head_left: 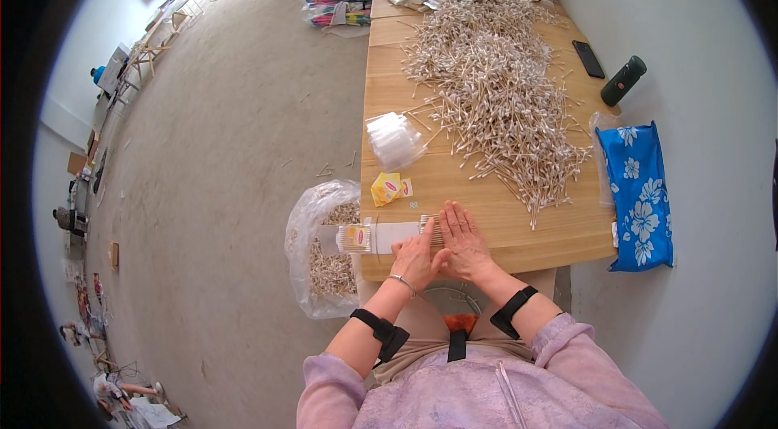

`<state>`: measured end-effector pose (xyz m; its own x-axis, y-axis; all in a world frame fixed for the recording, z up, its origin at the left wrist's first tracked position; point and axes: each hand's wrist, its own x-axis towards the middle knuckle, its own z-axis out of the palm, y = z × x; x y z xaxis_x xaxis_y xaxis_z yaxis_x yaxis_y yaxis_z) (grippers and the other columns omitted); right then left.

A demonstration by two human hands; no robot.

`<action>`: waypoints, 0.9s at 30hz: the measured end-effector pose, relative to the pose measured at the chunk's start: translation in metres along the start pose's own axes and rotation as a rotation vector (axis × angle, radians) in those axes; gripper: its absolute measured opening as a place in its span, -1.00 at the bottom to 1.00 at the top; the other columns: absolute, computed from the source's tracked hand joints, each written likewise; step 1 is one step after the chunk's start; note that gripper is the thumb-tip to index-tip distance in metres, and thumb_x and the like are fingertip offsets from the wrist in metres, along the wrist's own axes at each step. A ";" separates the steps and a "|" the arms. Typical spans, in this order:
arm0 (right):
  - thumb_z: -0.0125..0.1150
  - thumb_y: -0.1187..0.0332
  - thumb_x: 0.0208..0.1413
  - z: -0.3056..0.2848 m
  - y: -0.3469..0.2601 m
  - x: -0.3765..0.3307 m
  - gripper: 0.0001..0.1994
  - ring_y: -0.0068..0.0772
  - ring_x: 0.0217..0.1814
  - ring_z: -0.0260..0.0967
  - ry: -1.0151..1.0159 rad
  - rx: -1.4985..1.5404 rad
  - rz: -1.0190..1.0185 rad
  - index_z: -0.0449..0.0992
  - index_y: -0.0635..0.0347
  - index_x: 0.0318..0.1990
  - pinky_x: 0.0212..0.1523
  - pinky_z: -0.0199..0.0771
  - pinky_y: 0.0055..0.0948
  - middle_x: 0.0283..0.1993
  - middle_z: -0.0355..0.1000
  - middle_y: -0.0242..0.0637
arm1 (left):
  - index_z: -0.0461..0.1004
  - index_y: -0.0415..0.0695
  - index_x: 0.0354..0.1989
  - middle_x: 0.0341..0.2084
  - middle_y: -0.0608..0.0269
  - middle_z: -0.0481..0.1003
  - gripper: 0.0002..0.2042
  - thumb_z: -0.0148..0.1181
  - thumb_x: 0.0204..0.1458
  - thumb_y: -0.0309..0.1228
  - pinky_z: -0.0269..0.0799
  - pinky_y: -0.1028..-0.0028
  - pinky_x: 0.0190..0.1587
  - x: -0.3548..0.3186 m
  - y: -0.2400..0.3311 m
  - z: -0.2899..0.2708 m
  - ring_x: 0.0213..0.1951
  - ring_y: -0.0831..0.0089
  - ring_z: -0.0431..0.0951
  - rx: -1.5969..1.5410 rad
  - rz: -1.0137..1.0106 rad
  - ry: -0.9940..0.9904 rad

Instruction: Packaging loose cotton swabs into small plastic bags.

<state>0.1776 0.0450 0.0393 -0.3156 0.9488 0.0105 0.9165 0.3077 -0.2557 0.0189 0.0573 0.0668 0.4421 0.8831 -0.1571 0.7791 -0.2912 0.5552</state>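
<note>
A small row of white-tipped cotton swabs [431, 228] lies on the table beneath my hands. My left hand [415, 260] touches the row with its index finger stretched forward and its thumb apart; its other fingers are partly hidden. Flat beside it, my right hand [464, 247] has its fingers straight, along the right side of the row. Left of the swabs is a pale, flat strip [395, 236]. At its far end sits a clear pack of cotton swabs [355, 239] with a yellow and red label, by the table's left edge.
A large heap of loose cotton swabs [494, 81] covers the far table. Clear bags [395, 140] and yellow labels [389, 187] lie nearer left. A swab-filled plastic bag [301, 255] hangs beside the table. A phone [588, 59], dark bottle [623, 81] and blue flowered pouch [640, 202] line the right.
</note>
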 end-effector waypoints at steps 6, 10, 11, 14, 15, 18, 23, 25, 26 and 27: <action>-0.02 0.12 -0.05 0.001 0.000 0.000 -0.15 0.00 0.53 -0.43 0.019 0.019 0.000 -0.14 0.44 0.34 0.47 -0.44 -0.13 0.45 -0.28 0.12 | 0.01 -0.14 0.34 -0.18 -0.04 0.50 -0.25 0.10 0.05 -0.01 0.09 0.18 -0.06 0.004 -0.003 0.001 -0.12 0.09 0.47 0.013 -0.011 -0.031; -0.03 0.12 -0.05 0.002 0.000 0.000 -0.16 0.00 0.53 -0.42 0.030 0.025 0.001 -0.14 0.44 0.34 0.46 -0.43 -0.12 0.45 -0.28 0.12 | 0.00 -0.13 0.34 -0.19 -0.05 0.50 -0.25 0.11 0.05 -0.02 0.09 0.16 -0.06 0.004 -0.002 0.001 -0.12 0.07 0.48 0.000 -0.009 -0.030; -0.03 0.12 -0.05 0.002 0.001 0.000 -0.16 0.00 0.53 -0.42 0.030 0.025 0.001 -0.14 0.44 0.34 0.46 -0.43 -0.12 0.45 -0.28 0.12 | 0.00 -0.13 0.34 -0.19 -0.06 0.50 -0.25 0.11 0.05 -0.02 0.09 0.16 -0.06 0.004 -0.002 0.001 -0.12 0.07 0.48 -0.008 -0.014 -0.030; -0.05 0.11 -0.04 0.000 -0.001 0.000 -0.16 0.00 0.53 -0.43 0.022 0.021 0.004 -0.14 0.45 0.34 0.46 -0.44 -0.12 0.45 -0.28 0.12 | 0.01 -0.11 0.33 -0.20 -0.06 0.51 -0.25 0.11 0.05 -0.01 0.09 0.16 -0.06 0.005 -0.001 -0.001 -0.12 0.07 0.49 -0.019 -0.035 -0.038; -0.06 0.10 -0.04 0.000 -0.001 0.000 -0.17 0.00 0.53 -0.43 0.022 0.026 0.003 -0.14 0.45 0.34 0.46 -0.45 -0.13 0.45 -0.28 0.12 | 0.01 -0.11 0.33 -0.20 -0.06 0.51 -0.25 0.11 0.05 -0.01 0.09 0.16 -0.06 0.005 -0.001 -0.001 -0.12 0.07 0.49 -0.019 -0.035 -0.038; -0.08 0.10 -0.03 -0.001 -0.001 0.000 -0.17 0.00 0.53 -0.43 0.026 0.035 0.002 -0.14 0.45 0.34 0.46 -0.45 -0.13 0.45 -0.28 0.12 | -0.01 -0.11 0.34 -0.22 -0.05 0.52 -0.25 0.11 0.05 -0.01 0.09 0.16 -0.06 0.006 -0.002 0.000 -0.14 0.06 0.49 0.004 -0.024 -0.030; -0.09 0.09 -0.03 0.002 0.000 0.000 -0.17 0.00 0.53 -0.43 0.033 0.006 0.004 -0.14 0.45 0.34 0.46 -0.46 -0.13 0.45 -0.29 0.12 | -0.04 -0.10 0.35 -0.25 -0.05 0.53 -0.24 0.11 0.06 -0.02 0.10 0.15 -0.07 0.007 -0.002 0.001 -0.16 0.04 0.50 -0.005 -0.028 -0.039; -0.09 0.09 -0.03 0.002 0.001 -0.001 -0.17 0.01 0.53 -0.43 0.033 0.016 0.002 -0.14 0.45 0.34 0.46 -0.46 -0.13 0.45 -0.29 0.12 | -0.03 -0.12 0.34 -0.25 -0.04 0.53 -0.25 0.12 0.05 -0.04 0.12 0.14 -0.08 0.007 0.004 -0.005 -0.16 0.06 0.51 0.004 -0.052 -0.059; -0.09 0.09 -0.03 0.002 0.001 -0.002 -0.17 0.01 0.53 -0.43 0.032 0.016 0.003 -0.14 0.45 0.34 0.46 -0.46 -0.13 0.45 -0.29 0.12 | -0.02 -0.14 0.34 -0.26 -0.03 0.53 -0.25 0.13 0.04 -0.05 0.13 0.13 -0.10 0.008 0.007 -0.006 -0.17 0.08 0.51 0.014 -0.077 -0.077; -0.07 0.07 -0.03 0.002 0.001 -0.002 -0.16 0.01 0.53 -0.43 0.047 0.024 -0.004 -0.14 0.44 0.34 0.46 -0.45 -0.13 0.45 -0.29 0.12 | -0.02 -0.14 0.34 -0.26 -0.03 0.53 -0.25 0.13 0.04 -0.05 0.13 0.13 -0.10 0.008 0.007 -0.007 -0.17 0.08 0.51 0.014 -0.077 -0.077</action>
<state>0.1786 0.0434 0.0369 -0.3067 0.9501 0.0572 0.9090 0.3101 -0.2784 0.0250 0.0652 0.0750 0.4134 0.8723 -0.2612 0.8180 -0.2297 0.5274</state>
